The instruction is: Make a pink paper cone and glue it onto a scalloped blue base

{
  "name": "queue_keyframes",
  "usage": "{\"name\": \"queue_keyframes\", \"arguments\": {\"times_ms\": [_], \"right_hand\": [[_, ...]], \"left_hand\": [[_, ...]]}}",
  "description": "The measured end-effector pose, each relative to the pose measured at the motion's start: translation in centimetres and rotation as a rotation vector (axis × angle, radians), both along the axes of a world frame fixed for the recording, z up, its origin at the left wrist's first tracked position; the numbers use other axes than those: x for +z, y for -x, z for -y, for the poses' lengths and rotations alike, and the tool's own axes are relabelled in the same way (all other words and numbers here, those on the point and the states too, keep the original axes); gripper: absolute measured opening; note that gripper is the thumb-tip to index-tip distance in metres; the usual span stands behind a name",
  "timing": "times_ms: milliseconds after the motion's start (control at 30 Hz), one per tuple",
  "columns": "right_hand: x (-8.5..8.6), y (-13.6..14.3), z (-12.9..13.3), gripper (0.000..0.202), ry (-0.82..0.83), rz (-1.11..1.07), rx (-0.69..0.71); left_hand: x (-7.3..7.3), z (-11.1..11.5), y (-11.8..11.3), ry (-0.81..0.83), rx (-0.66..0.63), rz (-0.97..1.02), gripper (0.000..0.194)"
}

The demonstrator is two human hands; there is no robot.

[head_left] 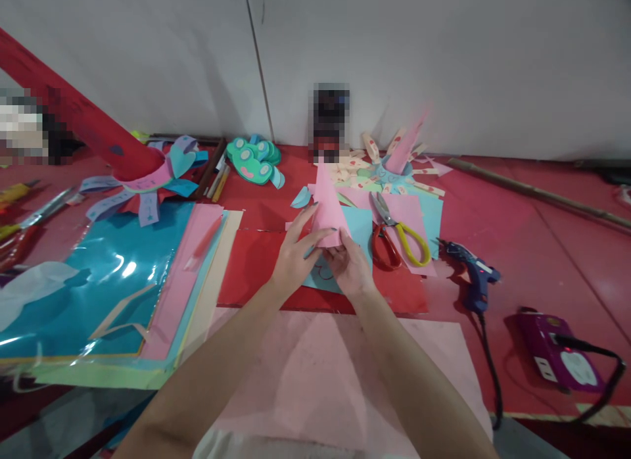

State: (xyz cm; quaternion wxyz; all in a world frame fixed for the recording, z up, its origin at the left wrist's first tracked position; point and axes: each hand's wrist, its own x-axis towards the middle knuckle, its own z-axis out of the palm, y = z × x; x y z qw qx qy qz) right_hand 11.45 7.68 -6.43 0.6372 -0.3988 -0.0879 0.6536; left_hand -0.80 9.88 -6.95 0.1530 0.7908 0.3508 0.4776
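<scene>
A pink paper cone [326, 206] stands point up between my two hands. My left hand [297, 247] has its fingers closed round the cone's left side and front. From the lower right, my right hand [351, 265] grips the cone's bottom edge, its thumb against the side. Under the hands lies a light blue sheet [323, 283] with a drawn outline, on top of a red board [256, 268]. Just right of the cone rest scissors [400, 232] with one red and one yellow handle. A small light blue paper piece [300, 197] is at the cone's left.
At right are a blue glue gun [473, 275] with a cord and a purple power socket box [559, 350]. A finished-looking cone with paper petals [401, 156] stands behind. Green paper frog shapes [254, 162], a red tube [98, 127] and stacked coloured sheets [170, 294] occupy the left.
</scene>
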Motion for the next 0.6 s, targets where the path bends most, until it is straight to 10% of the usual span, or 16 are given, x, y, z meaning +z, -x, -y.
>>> {"name": "queue_keyframes", "arguments": {"times_ms": [600], "right_hand": [[0.06, 0.50, 0.32, 0.036, -0.007, 0.114, -0.037]], "left_hand": [[0.21, 0.09, 0.47, -0.065, 0.109, -0.038, 0.007]]}}
